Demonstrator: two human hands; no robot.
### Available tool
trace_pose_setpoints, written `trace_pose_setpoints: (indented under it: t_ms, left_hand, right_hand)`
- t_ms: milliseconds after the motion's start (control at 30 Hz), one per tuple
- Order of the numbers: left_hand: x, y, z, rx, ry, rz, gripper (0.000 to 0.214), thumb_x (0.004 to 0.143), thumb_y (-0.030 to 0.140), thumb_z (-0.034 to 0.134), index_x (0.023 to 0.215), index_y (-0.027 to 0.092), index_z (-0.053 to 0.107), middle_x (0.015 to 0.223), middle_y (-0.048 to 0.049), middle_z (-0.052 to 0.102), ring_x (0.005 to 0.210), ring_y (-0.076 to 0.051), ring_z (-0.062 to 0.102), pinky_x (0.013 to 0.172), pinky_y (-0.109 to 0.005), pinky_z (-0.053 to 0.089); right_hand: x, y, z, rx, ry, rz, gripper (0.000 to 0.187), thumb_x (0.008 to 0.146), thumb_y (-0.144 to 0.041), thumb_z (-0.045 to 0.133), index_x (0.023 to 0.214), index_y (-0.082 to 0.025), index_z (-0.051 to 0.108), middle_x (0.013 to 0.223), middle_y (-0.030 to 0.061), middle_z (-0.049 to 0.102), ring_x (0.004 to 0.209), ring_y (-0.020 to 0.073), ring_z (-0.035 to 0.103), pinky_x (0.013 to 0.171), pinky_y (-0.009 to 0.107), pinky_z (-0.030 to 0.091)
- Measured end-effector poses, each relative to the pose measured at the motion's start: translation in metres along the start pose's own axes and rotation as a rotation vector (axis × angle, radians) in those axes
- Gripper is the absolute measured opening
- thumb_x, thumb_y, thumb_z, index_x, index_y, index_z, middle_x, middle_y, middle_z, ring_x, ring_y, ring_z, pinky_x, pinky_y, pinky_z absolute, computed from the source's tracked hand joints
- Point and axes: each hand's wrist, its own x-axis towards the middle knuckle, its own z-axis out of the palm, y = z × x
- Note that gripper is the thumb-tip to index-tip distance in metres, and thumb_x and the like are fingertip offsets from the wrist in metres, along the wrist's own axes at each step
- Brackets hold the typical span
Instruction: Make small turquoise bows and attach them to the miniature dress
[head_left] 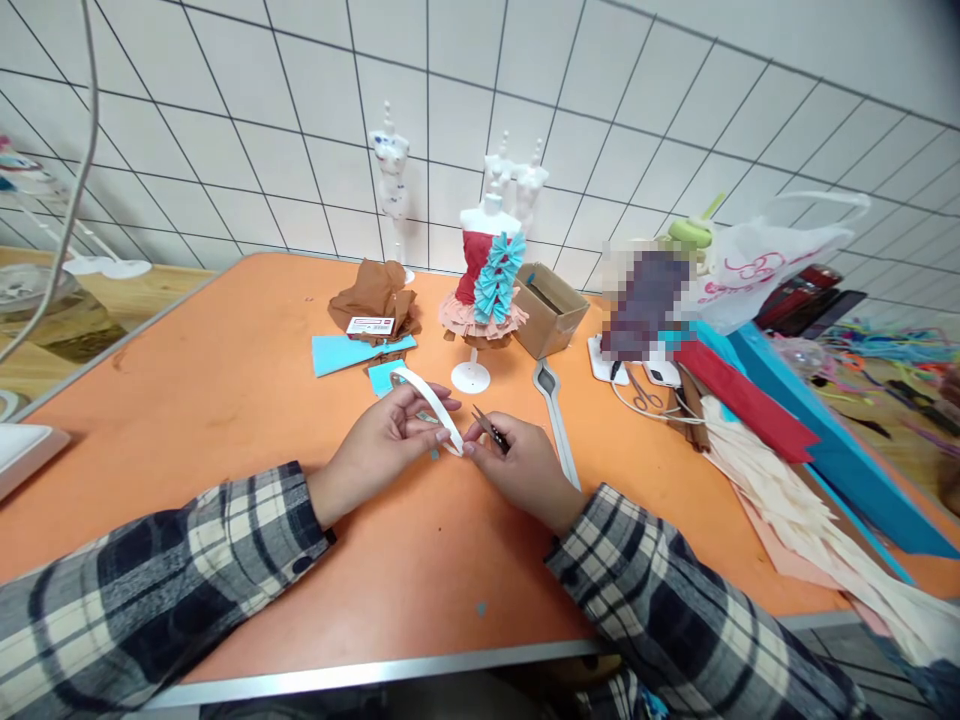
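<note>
My left hand [386, 435] is closed around a roll of white tape [431, 400], held up on its edge above the table. Close beside it, my right hand [517, 460] has small pointed scissors [491, 430] tucked in the fingers, blades toward the upper left. Its thumb and forefinger meet the near end of the tape roll. Behind the hands stands a small white dress form [491, 215] on a round base. It wears a red bodice [475, 262], turquoise ruffles [499, 280] down one side and a pink frilled skirt [480, 318].
Brown crepe paper [375, 295] and turquoise strips [352, 355] lie left of the form. A cardboard box [555, 310] stands to its right. Farther right are pink-handled scissors [646, 392], a white cable, cream paper strips [772, 480] and a blue roll [847, 440].
</note>
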Motion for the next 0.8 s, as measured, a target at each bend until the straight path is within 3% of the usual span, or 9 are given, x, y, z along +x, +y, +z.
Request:
trace_pose_setpoints:
  t_ms: [333,500,600,700,800]
  left_hand:
    - [-0.003,0.001,0.002,0.051,-0.046,0.004,0.045,0.073,0.026,0.074,0.112,0.017,0.054,0.118,-0.0119,0.066,0.074,-0.017,0.072,0.074,-0.033,0.056]
    - [-0.002,0.003,0.001,0.075,-0.026,0.003,0.049,0.074,0.030,0.073,0.116,0.018,0.051,0.127,-0.0134,0.061,0.075,-0.018,0.073,0.075,-0.035,0.057]
    - [-0.001,0.004,0.000,0.149,0.059,0.018,0.050,0.075,0.033,0.072,0.117,0.018,0.051,0.131,-0.0132,0.058,0.083,-0.020,0.073,0.078,-0.035,0.056]
    - [-0.001,0.004,-0.002,0.202,0.093,0.031,0.051,0.075,0.034,0.071,0.120,0.019,0.051,0.136,-0.0134,0.055,0.082,-0.020,0.073,0.076,-0.036,0.056]
    - [-0.002,0.005,-0.001,0.235,0.090,0.021,0.054,0.076,0.034,0.070,0.124,0.018,0.050,0.117,-0.0113,0.068,0.077,-0.020,0.072,0.073,-0.033,0.055]
  right_hand:
    - [0.000,0.003,-0.003,-0.200,0.092,-0.037,0.011,0.083,-0.032,0.055,0.079,-0.021,0.056,0.061,-0.0038,0.050,0.055,0.0126,0.046,0.054,0.024,0.027]
    - [-0.003,-0.001,-0.004,-0.003,0.059,0.022,0.032,0.089,-0.042,0.053,0.113,-0.023,0.049,0.063,-0.0058,0.050,0.055,0.0135,0.047,0.055,0.024,0.031]
    - [-0.008,-0.006,-0.005,0.137,0.000,0.034,0.028,0.098,-0.047,0.033,0.100,-0.023,0.048,0.060,-0.0062,0.043,0.054,0.0127,0.045,0.054,0.024,0.032]
    - [-0.010,-0.005,0.000,0.136,-0.136,0.035,0.037,0.100,-0.046,0.027,0.081,-0.022,0.046,0.060,-0.0048,0.043,0.054,0.0117,0.043,0.053,0.024,0.031]
    - [-0.009,-0.001,0.006,0.108,-0.195,0.040,0.039,0.101,-0.045,0.024,0.077,-0.021,0.043,0.061,-0.0039,0.044,0.055,0.0116,0.042,0.053,0.024,0.031]
